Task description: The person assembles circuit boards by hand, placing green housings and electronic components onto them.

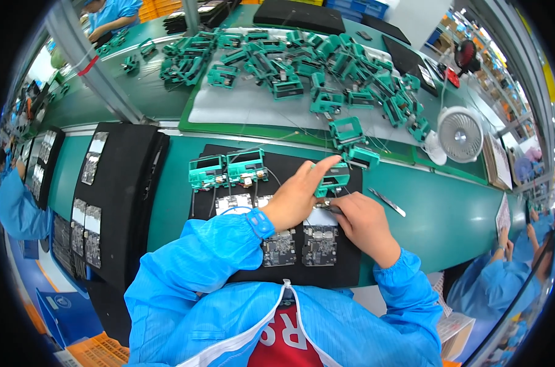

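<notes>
My left hand (294, 194) grips a green plastic frame (334, 178) with a dark opening, its index finger stretched along the top. Just below, my right hand (366, 225) is closed in a pinch at the frame's lower edge, by a small metallic part; what the fingertips hold is too small to tell. Beneath both hands, circuit boards (320, 246) lie on a black foam mat (346, 266). Two more green frames (245, 166) stand side by side at the mat's far left, thin cables trailing from them. Another green frame (362, 157) rests just beyond my left fingertips.
Tweezers (387, 202) lie on the green table right of the mat. A large heap of green frames (290, 64) covers the white sheet at the back. A white fan (460, 136) stands far right. Black foam sheets (121, 202) with boards are stacked left. Other people sit nearby.
</notes>
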The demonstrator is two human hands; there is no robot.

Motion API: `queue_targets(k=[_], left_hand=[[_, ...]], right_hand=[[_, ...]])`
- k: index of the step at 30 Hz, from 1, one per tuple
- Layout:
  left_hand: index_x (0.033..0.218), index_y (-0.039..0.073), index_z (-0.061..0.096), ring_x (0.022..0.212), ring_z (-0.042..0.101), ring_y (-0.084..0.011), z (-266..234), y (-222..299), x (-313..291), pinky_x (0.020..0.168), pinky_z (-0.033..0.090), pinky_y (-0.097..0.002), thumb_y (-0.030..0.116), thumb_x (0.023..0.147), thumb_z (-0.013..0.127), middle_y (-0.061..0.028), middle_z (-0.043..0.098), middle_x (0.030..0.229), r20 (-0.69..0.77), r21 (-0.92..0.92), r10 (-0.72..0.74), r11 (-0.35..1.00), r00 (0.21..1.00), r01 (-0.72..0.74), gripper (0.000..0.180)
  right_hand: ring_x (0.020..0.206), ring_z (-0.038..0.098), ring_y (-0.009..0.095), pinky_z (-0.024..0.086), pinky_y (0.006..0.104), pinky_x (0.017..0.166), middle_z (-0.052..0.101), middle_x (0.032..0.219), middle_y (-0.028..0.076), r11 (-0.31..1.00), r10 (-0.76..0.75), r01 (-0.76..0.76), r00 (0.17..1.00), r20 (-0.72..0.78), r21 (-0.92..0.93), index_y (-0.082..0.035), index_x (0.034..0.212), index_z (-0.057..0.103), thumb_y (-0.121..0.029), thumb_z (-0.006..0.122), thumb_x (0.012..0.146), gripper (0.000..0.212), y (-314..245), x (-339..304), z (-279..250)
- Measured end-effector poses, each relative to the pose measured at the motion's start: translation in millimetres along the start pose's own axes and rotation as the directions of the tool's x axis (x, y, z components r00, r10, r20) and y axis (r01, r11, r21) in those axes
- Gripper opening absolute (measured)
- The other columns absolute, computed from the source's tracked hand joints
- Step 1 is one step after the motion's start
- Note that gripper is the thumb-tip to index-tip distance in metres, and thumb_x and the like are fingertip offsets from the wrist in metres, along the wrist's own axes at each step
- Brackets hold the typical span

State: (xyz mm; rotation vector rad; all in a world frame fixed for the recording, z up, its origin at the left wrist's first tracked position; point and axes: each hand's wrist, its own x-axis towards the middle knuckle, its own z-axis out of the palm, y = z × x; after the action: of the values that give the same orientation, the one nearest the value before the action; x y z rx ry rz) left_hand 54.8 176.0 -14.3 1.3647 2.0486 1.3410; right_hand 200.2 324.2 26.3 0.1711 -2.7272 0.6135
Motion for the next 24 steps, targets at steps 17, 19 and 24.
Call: queue_targets(k=[17,19,24], left_hand=[[0.158,0.023,0.022,0.111,0.052,-0.0514,10,-9,2,0.093,0.047,-0.049,-0.013,0.079,0.055,-0.035,0.036,0.129,0.026,-0.097,0.098,0.991,0.995,-0.096,0.092],[0.157,0.024,0.024,0.121,0.051,-0.0569,9,-12,1,0.1,0.046,-0.0509,-0.011,0.078,0.056,-0.0433,0.037,0.14,-0.023,-0.073,0.125,0.989,0.992,-0.127,0.091],[0.157,0.022,0.027,0.104,0.056,-0.0458,-5,-12,-1,0.086,0.048,-0.0493,-0.005,0.071,0.073,-0.0255,0.045,0.123,-0.085,0.184,0.315,0.937,0.945,-0.296,0.101]], right_hand=[[0.083,0.06,0.04,0.046,0.0491,0.069,0.059,0.087,0.016,0.965,0.02,0.009,0.994,0.11,-0.263,-0.004,0.097,0.056,0.0,0.065,0.073,0.025,8,2,23],[0.083,0.06,0.04,0.046,0.0489,0.068,0.059,0.087,0.016,0.957,0.01,0.019,0.995,0.098,-0.29,-0.004,0.096,0.056,-0.001,0.065,0.075,0.024,15,3,28],[0.098,0.063,0.04,0.049,0.0457,0.086,0.065,0.104,0.02,0.948,0.225,-0.153,0.942,0.249,-0.279,-0.002,0.104,0.061,-0.009,0.065,0.085,0.021,-5,13,4]])
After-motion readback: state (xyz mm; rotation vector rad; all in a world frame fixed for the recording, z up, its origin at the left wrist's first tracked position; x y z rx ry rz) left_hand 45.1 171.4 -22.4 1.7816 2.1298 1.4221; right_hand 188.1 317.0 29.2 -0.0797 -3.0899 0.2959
